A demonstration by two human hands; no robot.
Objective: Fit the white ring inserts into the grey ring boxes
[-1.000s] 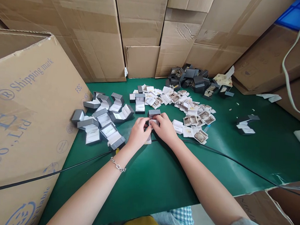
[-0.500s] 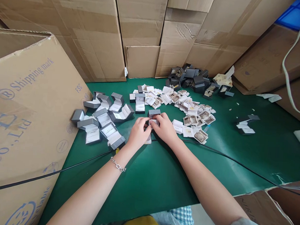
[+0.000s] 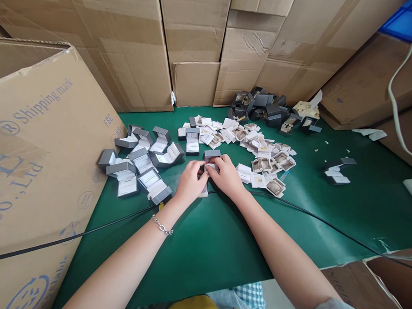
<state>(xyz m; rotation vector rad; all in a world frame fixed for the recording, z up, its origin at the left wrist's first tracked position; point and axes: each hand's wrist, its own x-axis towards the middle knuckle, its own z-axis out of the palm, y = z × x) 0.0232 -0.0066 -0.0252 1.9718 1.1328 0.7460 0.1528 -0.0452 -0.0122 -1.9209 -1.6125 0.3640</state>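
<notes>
Both my hands meet at the middle of the green table around a small grey jewellery box (image 3: pixel 212 154), its lid raised at the far side. My left hand (image 3: pixel 192 181) grips the box's left side with bent fingers. On the other side my right hand (image 3: pixel 225 173) holds it, thumb pressed at the white inside. The fingers hide most of the box. A pale insert (image 3: pixel 203 192) shows just below my left fingers. To the left lie several open grey boxes with white linings (image 3: pixel 127 183); one more open box (image 3: pixel 192 142) stands just beyond my hands.
Loose white and beige inserts (image 3: pixel 261 143) are heaped behind and right of my hands. Darker boxes (image 3: pixel 269 107) pile up at the back. A black cable (image 3: pixel 312 215) crosses the green table (image 3: pixel 219 246). Cardboard cartons (image 3: pixel 90 136) wall the left and back. Another open box (image 3: pixel 338 176) lies far right.
</notes>
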